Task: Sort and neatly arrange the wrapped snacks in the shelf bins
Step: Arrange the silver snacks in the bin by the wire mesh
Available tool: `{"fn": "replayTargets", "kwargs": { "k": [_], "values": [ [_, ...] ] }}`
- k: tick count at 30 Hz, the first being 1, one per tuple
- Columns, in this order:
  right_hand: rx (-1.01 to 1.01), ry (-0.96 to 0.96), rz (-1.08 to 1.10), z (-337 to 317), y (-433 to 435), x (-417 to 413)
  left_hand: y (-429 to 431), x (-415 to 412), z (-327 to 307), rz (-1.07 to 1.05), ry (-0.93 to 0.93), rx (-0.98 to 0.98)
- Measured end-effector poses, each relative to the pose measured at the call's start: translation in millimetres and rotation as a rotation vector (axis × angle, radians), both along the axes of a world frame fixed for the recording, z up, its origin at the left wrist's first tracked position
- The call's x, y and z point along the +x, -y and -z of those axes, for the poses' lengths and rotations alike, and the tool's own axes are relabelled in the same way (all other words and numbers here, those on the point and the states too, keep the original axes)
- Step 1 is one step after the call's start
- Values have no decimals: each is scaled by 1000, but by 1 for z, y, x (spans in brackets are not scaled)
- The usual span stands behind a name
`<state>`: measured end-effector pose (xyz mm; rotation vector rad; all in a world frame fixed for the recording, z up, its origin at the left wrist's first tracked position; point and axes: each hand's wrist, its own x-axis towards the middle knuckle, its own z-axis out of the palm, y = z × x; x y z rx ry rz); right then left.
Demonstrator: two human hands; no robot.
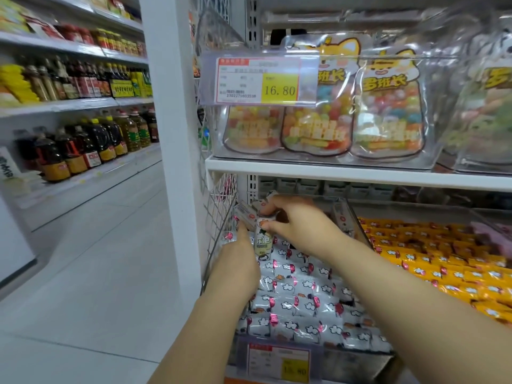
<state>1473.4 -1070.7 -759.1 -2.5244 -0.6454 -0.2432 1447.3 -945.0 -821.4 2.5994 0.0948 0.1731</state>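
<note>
A clear shelf bin (352, 214) on the lower shelf holds several white wrapped snacks (302, 297) with pink marks. My left hand (238, 261) reaches into the bin's far left corner, fingers pointing up against a snack pack (245, 214) by the wire side panel. My right hand (296, 220) is above the back of the bin and pinches a white and green snack pack (261, 239) that stands upright. The neighbouring bin to the right holds several orange wrapped snacks (432, 253).
A white wire side panel (219, 217) closes the shelf's left end. Above, a clear bin holds candy bags (388, 106) behind a 16.80 price tag (260, 79). Another price tag (279, 364) hangs on the lower bin's front. An aisle floor and bottle shelves (83, 145) lie left.
</note>
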Motion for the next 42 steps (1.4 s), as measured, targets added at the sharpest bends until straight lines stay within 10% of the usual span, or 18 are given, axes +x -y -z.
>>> {"fn": "replayTargets", "kwargs": {
  "k": [31, 42],
  "values": [
    [-182, -154, 31, 46, 1, 2, -6, -4, -4, 130, 27, -71],
    [-459, -130, 18, 48, 41, -21, -1, -14, 0, 302, -94, 257]
  ]
}}
